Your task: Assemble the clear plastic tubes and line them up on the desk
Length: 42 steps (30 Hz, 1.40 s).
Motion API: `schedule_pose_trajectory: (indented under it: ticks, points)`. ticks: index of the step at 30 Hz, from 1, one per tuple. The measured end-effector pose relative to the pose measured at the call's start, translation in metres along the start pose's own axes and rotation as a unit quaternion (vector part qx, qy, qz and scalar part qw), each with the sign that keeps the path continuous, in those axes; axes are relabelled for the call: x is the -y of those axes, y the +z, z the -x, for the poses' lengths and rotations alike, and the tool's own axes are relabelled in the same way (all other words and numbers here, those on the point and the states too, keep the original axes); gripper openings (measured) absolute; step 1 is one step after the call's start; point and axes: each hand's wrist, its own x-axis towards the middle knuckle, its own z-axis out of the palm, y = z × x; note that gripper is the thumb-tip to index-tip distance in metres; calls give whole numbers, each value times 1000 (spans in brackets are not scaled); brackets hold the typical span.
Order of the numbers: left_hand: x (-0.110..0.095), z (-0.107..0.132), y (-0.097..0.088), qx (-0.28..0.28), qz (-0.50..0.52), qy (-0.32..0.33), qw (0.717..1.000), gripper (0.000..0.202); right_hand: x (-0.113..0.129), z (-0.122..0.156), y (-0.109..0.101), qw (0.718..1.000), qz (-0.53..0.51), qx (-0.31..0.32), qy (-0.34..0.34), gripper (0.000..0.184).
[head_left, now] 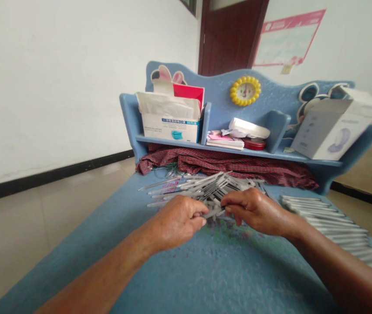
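Note:
Over the blue desk (pixel 205 266), my left hand (pixel 179 218) pinches a pale, see-through pen barrel (pixel 211 213) between thumb and fingers. My right hand (pixel 254 209) is closed at the barrel's other end, pinching a small dark part there. My fingers hide most of that part, so I cannot tell whether it is a refill or a cap. Just beyond both hands lies a loose heap of clear pen barrels and thin dark refills (pixel 210 187). To the right of my right forearm, several whitish pens (pixel 333 226) lie side by side in a long row.
A red checked cloth (pixel 238 168) is bunched along the back. Above it, the blue shelf (pixel 287 157) holds a mask box (pixel 169 126), papers (pixel 225 141), a red round tin (pixel 254 144) and a tilted white box (pixel 336 126). A yellow clock (pixel 245 91) hangs on the backboard.

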Motion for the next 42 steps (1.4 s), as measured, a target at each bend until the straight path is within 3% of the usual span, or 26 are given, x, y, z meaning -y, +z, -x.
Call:
schedule_pose_trajectory:
  ticks: [10,26,35,42]
  points:
    - [-1,1,-4,39,70,-5,997,13,-1,1,4,992,-123,12,39,16]
    - [-5,2,-7,36,78,-12,996,13,-4,0,4,988,-151,-3,39,8]
    - [-4,1,-4,8,30,11,999,13,-8,-2,5,973,-206,63,80,38]
    - [-4,1,-5,3,41,9,999,14,-8,-1,4,965,-255,29,60,25]
